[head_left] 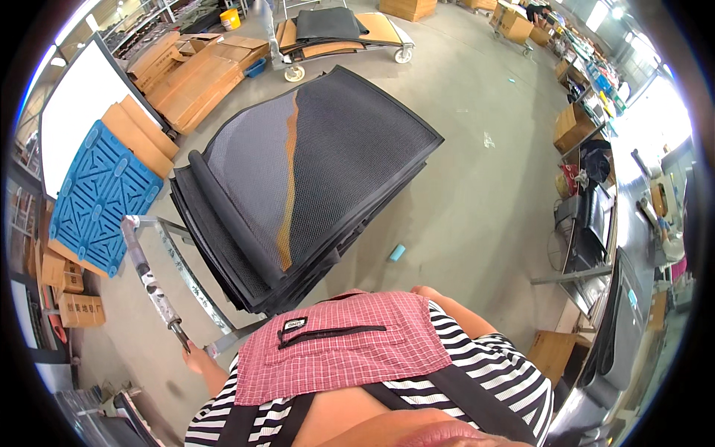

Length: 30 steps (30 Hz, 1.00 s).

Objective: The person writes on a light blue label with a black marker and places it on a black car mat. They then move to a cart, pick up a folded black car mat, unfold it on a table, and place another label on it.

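Note:
My left hand [195, 359] is closed around the lower end of a cart's metal push handle [154, 289], whose grip is wrapped in worn, patchy covering. On the cart, just ahead of me, lies a thick stack of dark textured floor mats [357, 141]. The top mat has a black border, a grey area and a wavy gold band; a rolled or folded edge [234, 223] runs along its near left side. My right forearm [465, 316] bends in toward the mats' near side, behind my red checked apron [335, 346]. The apron hides my right hand's fingers.
A blue plastic pallet [104, 195] and flattened cardboard [201, 82] stand at the left. Another loaded cart [335, 45] is at the far side. Along the right runs a long workbench [633, 216]. A small blue roll [397, 253] lies on the floor. One person [538, 13] is far off.

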Each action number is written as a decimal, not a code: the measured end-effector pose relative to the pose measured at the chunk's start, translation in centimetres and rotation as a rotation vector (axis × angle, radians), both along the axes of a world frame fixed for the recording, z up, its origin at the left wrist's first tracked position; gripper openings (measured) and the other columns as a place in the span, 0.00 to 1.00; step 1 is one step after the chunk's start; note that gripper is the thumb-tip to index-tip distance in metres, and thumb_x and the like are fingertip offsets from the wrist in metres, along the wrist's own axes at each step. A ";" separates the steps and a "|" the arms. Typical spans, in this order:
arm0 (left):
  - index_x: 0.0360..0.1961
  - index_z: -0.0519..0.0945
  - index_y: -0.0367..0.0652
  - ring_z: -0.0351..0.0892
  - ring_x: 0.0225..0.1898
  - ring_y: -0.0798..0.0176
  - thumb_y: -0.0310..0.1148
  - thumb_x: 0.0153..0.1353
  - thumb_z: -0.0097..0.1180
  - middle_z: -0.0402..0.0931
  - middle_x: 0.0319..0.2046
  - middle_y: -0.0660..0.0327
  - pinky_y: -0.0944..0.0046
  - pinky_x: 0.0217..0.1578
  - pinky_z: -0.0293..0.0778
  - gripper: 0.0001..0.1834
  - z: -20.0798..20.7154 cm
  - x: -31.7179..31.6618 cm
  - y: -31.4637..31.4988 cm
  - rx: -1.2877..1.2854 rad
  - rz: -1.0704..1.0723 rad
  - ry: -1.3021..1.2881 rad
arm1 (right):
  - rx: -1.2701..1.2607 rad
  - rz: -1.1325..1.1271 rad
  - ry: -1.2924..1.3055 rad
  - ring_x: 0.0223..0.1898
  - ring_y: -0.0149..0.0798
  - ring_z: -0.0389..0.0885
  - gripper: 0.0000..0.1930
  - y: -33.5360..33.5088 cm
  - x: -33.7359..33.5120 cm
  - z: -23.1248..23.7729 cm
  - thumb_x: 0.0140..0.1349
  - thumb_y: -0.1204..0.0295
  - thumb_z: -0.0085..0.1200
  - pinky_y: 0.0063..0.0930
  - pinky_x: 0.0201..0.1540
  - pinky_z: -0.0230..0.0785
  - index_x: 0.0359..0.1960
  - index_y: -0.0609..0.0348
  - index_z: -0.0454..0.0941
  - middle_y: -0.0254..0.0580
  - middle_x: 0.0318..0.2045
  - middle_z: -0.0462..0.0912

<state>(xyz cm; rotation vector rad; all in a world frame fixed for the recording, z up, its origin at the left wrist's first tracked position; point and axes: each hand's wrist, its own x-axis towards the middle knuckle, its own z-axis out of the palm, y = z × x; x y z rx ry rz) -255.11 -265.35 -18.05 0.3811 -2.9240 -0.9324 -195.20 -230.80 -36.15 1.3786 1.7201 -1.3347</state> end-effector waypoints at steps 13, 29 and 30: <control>0.50 0.78 0.34 0.77 0.38 0.58 0.33 0.65 0.57 0.80 0.39 0.54 0.55 0.40 0.72 0.17 -7.1 -4.7 8.3 0.197 0.034 -0.083 | 0.291 -0.068 -0.061 0.50 0.49 0.80 0.26 10.1 6.5 0.1 0.59 0.54 0.56 0.37 0.55 0.72 0.55 0.57 0.75 0.51 0.48 0.82; 0.45 0.79 0.28 0.80 0.41 0.48 0.44 0.68 0.46 0.82 0.38 0.46 0.50 0.43 0.71 0.25 -12.8 -2.8 14.0 -0.203 -0.081 -0.087 | 0.098 -0.244 -0.099 0.52 0.49 0.79 0.25 18.8 12.4 0.1 0.59 0.56 0.56 0.37 0.54 0.72 0.55 0.55 0.75 0.48 0.51 0.81; 0.44 0.79 0.28 0.80 0.40 0.47 0.46 0.69 0.45 0.82 0.37 0.45 0.49 0.42 0.71 0.26 -13.4 -2.2 14.3 -0.236 -0.076 -0.163 | 0.119 -0.260 -0.098 0.52 0.49 0.79 0.25 19.7 13.4 0.6 0.59 0.56 0.56 0.37 0.54 0.72 0.55 0.55 0.75 0.49 0.51 0.81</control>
